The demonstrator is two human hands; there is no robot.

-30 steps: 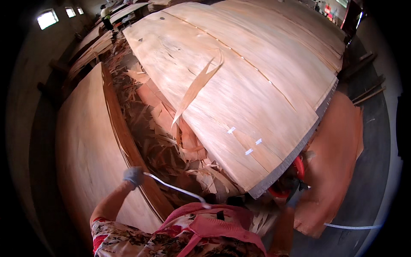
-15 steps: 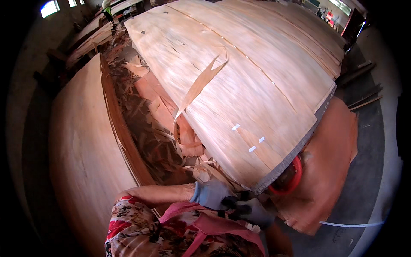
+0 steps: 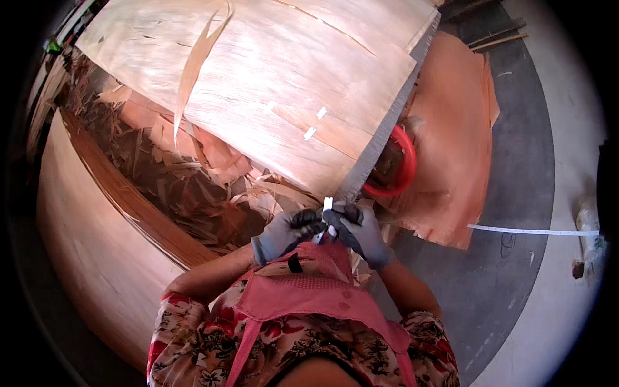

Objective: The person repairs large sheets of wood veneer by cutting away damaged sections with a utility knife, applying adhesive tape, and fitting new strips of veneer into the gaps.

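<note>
In grey gloves with dark fingertips, my two hands meet in front of the pink apron (image 3: 303, 293). A short white strip of tape (image 3: 328, 203) stands up between the fingertips. My right hand (image 3: 369, 237) pinches it. Beside it, my left hand (image 3: 280, 233) has its fingers curled inward, closed on something I cannot make out. Small white and bluish bits show below the strip, mostly hidden by the fingers. Just beyond the hands lies the near corner of a large pale wood veneer sheet (image 3: 258, 71), with several white tape pieces (image 3: 310, 133) stuck on it.
A red round rim (image 3: 407, 164) shows beside the stack's edge, next to reddish veneer sheets (image 3: 451, 129). At the left stands another veneer stack (image 3: 97, 238). Torn veneer scraps (image 3: 187, 187) fill the gap between stacks. A white measuring strip (image 3: 522, 230) lies at the right.
The view has tipped down and shifted right, so the sheets sit higher and further left. My hands, blurred before, now show clearly, with the white strip visible between them.
</note>
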